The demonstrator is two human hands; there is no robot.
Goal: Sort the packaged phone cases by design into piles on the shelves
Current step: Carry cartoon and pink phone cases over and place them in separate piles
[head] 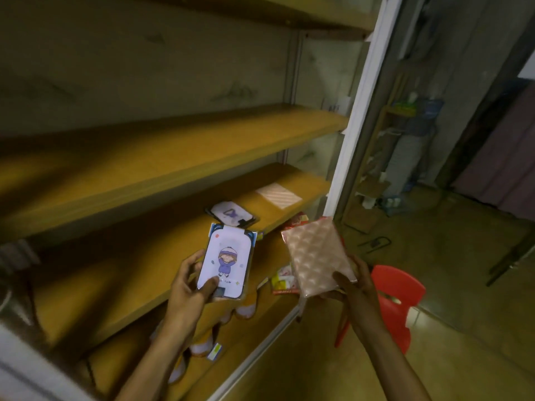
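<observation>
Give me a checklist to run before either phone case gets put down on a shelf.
1. Left hand grips the cartoon-girl case: ok.
2. Right hand grips the pink patterned case: ok.
3. Design readable on both held cases: ok.
4. Matching pile for the cartoon-girl case: a similar case lies on the shelf behind it, blurred; cannot tell whether it is the same design.
5. Matching pile for the pink case: a pale striped packet lies farther right on that shelf; cannot tell.
6. Bare board beside both shelf items to start a new pile: ok.
</observation>
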